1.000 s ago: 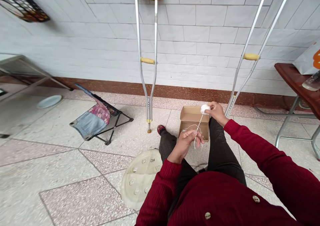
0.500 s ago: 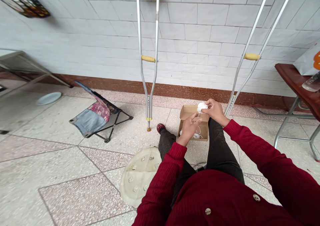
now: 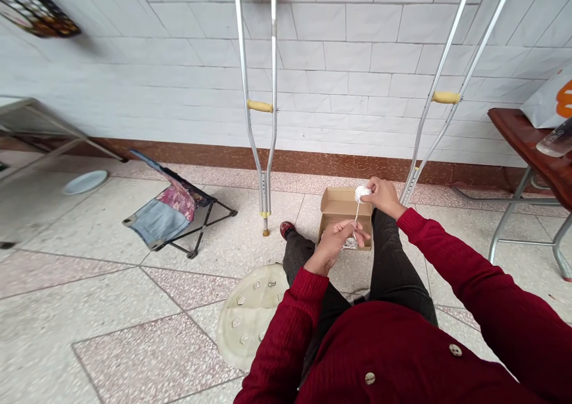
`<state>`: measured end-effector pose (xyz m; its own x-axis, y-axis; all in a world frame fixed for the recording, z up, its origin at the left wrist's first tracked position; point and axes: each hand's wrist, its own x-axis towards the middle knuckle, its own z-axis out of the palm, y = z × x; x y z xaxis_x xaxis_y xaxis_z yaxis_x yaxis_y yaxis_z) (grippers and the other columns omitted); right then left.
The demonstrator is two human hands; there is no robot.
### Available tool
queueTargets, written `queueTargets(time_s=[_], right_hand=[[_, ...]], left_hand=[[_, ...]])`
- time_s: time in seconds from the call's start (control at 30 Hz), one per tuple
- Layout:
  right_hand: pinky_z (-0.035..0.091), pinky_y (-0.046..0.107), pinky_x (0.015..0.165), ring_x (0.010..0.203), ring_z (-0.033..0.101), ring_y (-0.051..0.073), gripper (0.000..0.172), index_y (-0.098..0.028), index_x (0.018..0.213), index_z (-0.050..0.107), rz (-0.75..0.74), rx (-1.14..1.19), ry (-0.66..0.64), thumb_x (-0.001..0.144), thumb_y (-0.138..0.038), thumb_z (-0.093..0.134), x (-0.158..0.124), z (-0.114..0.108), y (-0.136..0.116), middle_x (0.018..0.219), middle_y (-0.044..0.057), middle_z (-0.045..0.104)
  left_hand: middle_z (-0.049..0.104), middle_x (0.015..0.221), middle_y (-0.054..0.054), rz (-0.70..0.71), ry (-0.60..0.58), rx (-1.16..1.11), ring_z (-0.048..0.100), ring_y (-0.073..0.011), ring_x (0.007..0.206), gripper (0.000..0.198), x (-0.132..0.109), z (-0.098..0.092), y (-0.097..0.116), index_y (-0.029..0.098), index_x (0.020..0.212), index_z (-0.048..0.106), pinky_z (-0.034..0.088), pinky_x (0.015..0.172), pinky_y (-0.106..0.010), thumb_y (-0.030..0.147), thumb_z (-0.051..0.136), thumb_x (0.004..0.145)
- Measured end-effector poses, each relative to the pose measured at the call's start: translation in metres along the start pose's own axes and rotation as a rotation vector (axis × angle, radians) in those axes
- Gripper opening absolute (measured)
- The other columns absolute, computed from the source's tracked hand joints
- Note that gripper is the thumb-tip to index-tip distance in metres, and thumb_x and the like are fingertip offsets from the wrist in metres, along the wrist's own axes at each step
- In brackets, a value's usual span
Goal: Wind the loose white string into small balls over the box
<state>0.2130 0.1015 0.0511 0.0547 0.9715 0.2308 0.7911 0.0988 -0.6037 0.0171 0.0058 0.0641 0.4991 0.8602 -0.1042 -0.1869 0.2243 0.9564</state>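
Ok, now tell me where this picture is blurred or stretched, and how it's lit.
Head view, middle: left hand, right hand and white string ball look fairly sharp; head view, upper left: the dark lattice object is smeared; head view, right edge: the red-brown tabletop looks stretched; head view overall: soft light, no hard-edged shadows standing out.

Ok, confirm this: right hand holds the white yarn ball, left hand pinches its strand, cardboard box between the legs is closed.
Closed is wrong: the head view shows the cardboard box open, lid raised. The right hand does hold the yarn ball; the left hand pinches its strand.
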Motion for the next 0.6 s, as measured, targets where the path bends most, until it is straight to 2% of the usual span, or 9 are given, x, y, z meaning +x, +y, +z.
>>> queueTargets(time_s=[0.07,0.13,0.23,0.33,0.4,0.5,0.6], right_hand=[[0.033,0.025,0.055,0.06,0.055,0.015,0.026,-0.02,0.075,0.059,0.027,0.003,0.011,0.056,-0.035,0.072,0.003,-0.001,0.001,0.065,-0.003,0.062],[0.035,0.024,0.052,0.057,0.056,0.015,0.025,-0.02,0.072,0.058,0.117,0.07,0.007,0.056,-0.033,0.072,0.005,-0.004,0.001,0.06,-0.003,0.061],[0.035,0.022,0.042,0.043,0.052,0.013,0.024,-0.02,0.07,0.056,0.311,0.349,-0.081,0.056,-0.028,0.074,0.006,-0.011,-0.001,0.047,-0.004,0.056],[0.033,0.019,0.033,0.036,0.047,0.01,0.024,-0.018,0.066,0.055,0.428,0.647,-0.189,0.053,-0.02,0.075,0.001,-0.016,-0.006,0.041,-0.004,0.054],[0.034,0.016,0.031,0.036,0.047,0.008,0.023,-0.017,0.064,0.056,0.467,0.757,-0.298,0.052,-0.016,0.076,-0.006,-0.018,-0.009,0.042,-0.003,0.056],[0.042,0.015,0.033,0.039,0.053,0.008,0.024,-0.017,0.068,0.06,0.512,0.866,-0.547,0.051,-0.013,0.076,-0.025,-0.02,-0.014,0.048,-0.001,0.061],[0.05,0.017,0.04,0.043,0.058,0.009,0.029,-0.016,0.076,0.061,0.504,0.903,-0.771,0.051,-0.012,0.077,-0.052,-0.021,-0.02,0.056,-0.001,0.065]], left_hand=[[0.068,0.058,-0.006,0.01,-0.031,-0.019,0.07,-0.0226,0.082,0.031,-0.004,0.003,0.0,0.014,0.079,0.064,0.047,0.086,-0.035,0.043,0.054,0.088],[0.068,0.06,-0.006,0.018,-0.077,-0.02,0.07,-0.0229,0.083,0.033,-0.009,0.006,-0.002,0.014,0.079,0.064,0.047,0.088,-0.036,0.044,0.053,0.09],[0.068,0.061,-0.006,0.012,-0.149,0.005,0.069,-0.0219,0.08,0.036,-0.016,0.005,-0.011,0.015,0.081,0.065,0.047,0.09,-0.038,0.046,0.05,0.091],[0.069,0.062,-0.006,-0.035,-0.188,0.076,0.069,-0.0217,0.079,0.038,-0.016,-0.005,-0.034,0.015,0.083,0.064,0.047,0.088,-0.038,0.049,0.049,0.092],[0.068,0.06,-0.005,-0.069,-0.179,0.16,0.069,-0.0227,0.082,0.039,-0.012,-0.014,-0.054,0.016,0.081,0.064,0.048,0.087,-0.037,0.05,0.049,0.091],[0.067,0.059,-0.003,-0.065,-0.126,0.38,0.067,-0.0205,0.077,0.039,0.001,-0.027,-0.077,0.017,0.077,0.064,0.049,0.083,-0.035,0.048,0.046,0.091],[0.067,0.063,-0.003,0.005,-0.057,0.656,0.062,-0.0179,0.069,0.034,0.022,-0.038,-0.079,0.016,0.071,0.065,0.047,0.076,-0.031,0.038,0.048,0.091]])
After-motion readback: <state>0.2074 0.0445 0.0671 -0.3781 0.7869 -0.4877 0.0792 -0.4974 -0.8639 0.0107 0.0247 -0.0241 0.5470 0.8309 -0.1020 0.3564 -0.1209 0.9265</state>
